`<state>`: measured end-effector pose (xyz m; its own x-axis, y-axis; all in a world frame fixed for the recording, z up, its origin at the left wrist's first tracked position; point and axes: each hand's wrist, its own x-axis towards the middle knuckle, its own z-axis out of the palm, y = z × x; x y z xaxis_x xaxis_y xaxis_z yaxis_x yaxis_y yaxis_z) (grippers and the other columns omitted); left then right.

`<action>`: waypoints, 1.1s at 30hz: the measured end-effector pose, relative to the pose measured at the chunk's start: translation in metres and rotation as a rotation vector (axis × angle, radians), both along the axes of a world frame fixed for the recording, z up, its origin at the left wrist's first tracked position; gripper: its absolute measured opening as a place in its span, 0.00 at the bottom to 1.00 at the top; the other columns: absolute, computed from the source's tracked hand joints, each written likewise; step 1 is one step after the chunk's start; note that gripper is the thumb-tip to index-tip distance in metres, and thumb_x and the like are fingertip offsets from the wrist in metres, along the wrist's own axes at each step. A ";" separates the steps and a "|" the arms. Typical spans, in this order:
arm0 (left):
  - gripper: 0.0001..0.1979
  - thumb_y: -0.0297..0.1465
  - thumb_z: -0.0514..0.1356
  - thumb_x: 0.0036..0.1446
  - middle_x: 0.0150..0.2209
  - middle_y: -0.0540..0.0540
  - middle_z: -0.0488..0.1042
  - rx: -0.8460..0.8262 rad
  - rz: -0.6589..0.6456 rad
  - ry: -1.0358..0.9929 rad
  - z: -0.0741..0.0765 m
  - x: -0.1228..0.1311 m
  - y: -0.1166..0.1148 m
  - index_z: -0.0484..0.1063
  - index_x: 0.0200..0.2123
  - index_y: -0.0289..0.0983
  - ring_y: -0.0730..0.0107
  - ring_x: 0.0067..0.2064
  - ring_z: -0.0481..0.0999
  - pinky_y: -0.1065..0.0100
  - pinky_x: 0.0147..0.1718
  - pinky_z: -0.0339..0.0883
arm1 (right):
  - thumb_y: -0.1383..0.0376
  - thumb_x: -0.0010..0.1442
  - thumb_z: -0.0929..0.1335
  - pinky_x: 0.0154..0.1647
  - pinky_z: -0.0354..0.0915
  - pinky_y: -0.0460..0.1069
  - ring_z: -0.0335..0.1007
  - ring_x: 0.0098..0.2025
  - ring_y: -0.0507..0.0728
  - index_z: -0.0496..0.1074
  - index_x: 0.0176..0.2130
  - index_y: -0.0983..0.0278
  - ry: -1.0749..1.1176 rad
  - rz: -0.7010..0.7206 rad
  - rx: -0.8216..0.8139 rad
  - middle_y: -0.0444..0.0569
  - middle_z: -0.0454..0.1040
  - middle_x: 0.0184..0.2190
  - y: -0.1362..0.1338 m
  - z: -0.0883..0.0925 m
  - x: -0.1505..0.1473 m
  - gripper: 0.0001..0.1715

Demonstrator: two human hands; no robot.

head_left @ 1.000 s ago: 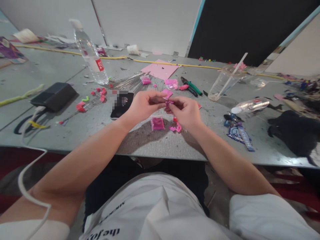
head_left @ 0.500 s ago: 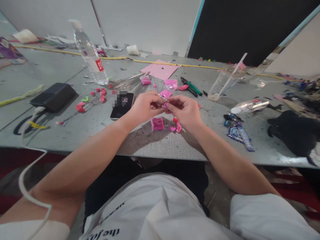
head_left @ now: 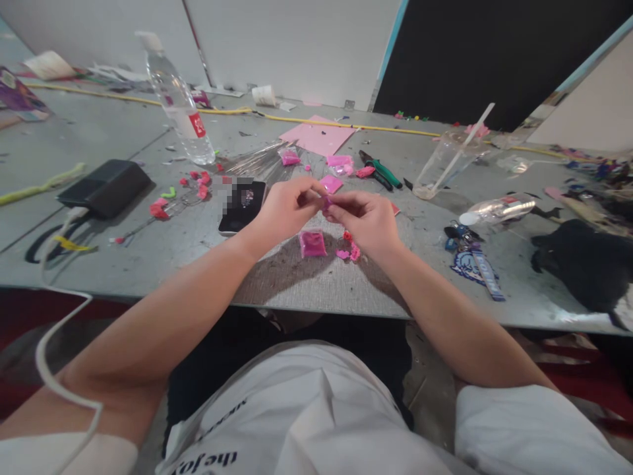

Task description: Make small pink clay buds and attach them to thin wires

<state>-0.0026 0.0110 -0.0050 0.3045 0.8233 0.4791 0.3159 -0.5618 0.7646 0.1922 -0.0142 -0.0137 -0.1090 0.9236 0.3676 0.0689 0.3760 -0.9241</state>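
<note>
Over the table, my left hand (head_left: 293, 206) and my right hand (head_left: 364, 216) meet fingertip to fingertip. Both pinch a small purple-pink piece of clay (head_left: 326, 203), mostly covered by the fingers. A packet of deep pink clay (head_left: 313, 243) lies on the table just below my hands. Beside it, nearer my right hand, sit small coral and pink shaped pieces (head_left: 352, 250). Beyond my fingers are a pink packet (head_left: 331, 184), another pink packet (head_left: 289, 156) and a clear bag with pink clay (head_left: 339, 164).
Left of my hands lie a phone (head_left: 242, 208), wires with red clay buds (head_left: 159, 208) and a black power adapter (head_left: 105, 189). A water bottle (head_left: 180, 105) stands behind. Green-handled pliers (head_left: 380, 169), a clear cup with straw (head_left: 440, 168) and a keychain (head_left: 475, 264) are at right.
My fingers have shifted slightly around the small piece, which shows as purple between the fingertips. The whole view has moved a little; the things on the table stay in place.
</note>
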 end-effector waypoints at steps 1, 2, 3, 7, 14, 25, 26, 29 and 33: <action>0.07 0.29 0.66 0.61 0.26 0.49 0.78 -0.041 -0.023 -0.033 0.000 0.001 0.000 0.83 0.41 0.38 0.71 0.29 0.75 0.68 0.29 0.67 | 0.63 0.58 0.77 0.46 0.84 0.58 0.85 0.36 0.58 0.82 0.40 0.61 -0.010 -0.017 0.003 0.47 0.85 0.34 0.000 0.000 0.001 0.08; 0.07 0.29 0.66 0.61 0.27 0.49 0.79 -0.090 -0.054 -0.071 0.000 0.002 0.000 0.83 0.41 0.38 0.71 0.30 0.77 0.68 0.31 0.71 | 0.62 0.58 0.78 0.42 0.85 0.56 0.84 0.34 0.57 0.82 0.39 0.61 -0.018 -0.042 0.008 0.46 0.84 0.33 0.001 0.001 0.002 0.08; 0.07 0.30 0.66 0.61 0.29 0.47 0.81 -0.140 -0.086 -0.111 0.001 0.003 -0.001 0.84 0.41 0.37 0.69 0.32 0.80 0.67 0.34 0.75 | 0.62 0.57 0.79 0.39 0.84 0.55 0.83 0.34 0.56 0.81 0.39 0.60 -0.025 -0.067 0.012 0.45 0.83 0.33 0.001 0.001 0.003 0.09; 0.11 0.33 0.71 0.60 0.43 0.42 0.87 -0.238 -0.208 -0.185 0.002 0.004 -0.003 0.86 0.44 0.37 0.62 0.44 0.86 0.60 0.50 0.81 | 0.59 0.58 0.79 0.30 0.82 0.51 0.81 0.33 0.55 0.80 0.40 0.60 -0.069 -0.120 0.011 0.46 0.83 0.33 0.002 0.002 0.006 0.11; 0.21 0.36 0.75 0.57 0.32 0.47 0.82 -0.019 -0.031 -0.023 0.003 -0.001 -0.004 0.84 0.53 0.38 0.68 0.34 0.80 0.66 0.37 0.74 | 0.59 0.60 0.77 0.35 0.84 0.53 0.85 0.32 0.58 0.82 0.36 0.62 0.035 0.037 -0.133 0.47 0.84 0.29 0.002 0.008 0.003 0.08; 0.15 0.37 0.61 0.70 0.28 0.48 0.75 0.094 -0.052 0.077 0.010 0.002 -0.004 0.79 0.32 0.38 0.68 0.32 0.74 0.65 0.33 0.65 | 0.52 0.59 0.80 0.35 0.81 0.53 0.84 0.34 0.58 0.82 0.38 0.61 -0.053 0.154 -0.146 0.48 0.84 0.32 0.002 0.012 0.010 0.16; 0.16 0.37 0.59 0.71 0.27 0.48 0.74 0.072 -0.066 0.088 0.010 0.002 -0.005 0.77 0.30 0.38 0.68 0.30 0.73 0.65 0.32 0.64 | 0.50 0.61 0.78 0.31 0.79 0.52 0.82 0.31 0.56 0.81 0.37 0.62 -0.090 0.128 -0.129 0.48 0.83 0.30 0.003 0.012 0.010 0.17; 0.18 0.36 0.57 0.71 0.27 0.48 0.72 0.097 -0.096 0.152 0.012 0.003 -0.005 0.72 0.27 0.39 0.68 0.30 0.72 0.65 0.31 0.63 | 0.48 0.65 0.75 0.25 0.71 0.49 0.75 0.25 0.53 0.76 0.34 0.61 -0.185 0.006 -0.023 0.46 0.79 0.27 0.006 0.009 0.011 0.20; 0.19 0.38 0.57 0.72 0.28 0.47 0.72 0.132 -0.124 0.181 0.013 0.003 -0.007 0.71 0.27 0.38 0.68 0.30 0.72 0.65 0.31 0.63 | 0.55 0.66 0.74 0.35 0.74 0.51 0.77 0.33 0.55 0.76 0.41 0.60 -0.273 -0.116 0.195 0.46 0.80 0.33 0.007 0.005 0.012 0.11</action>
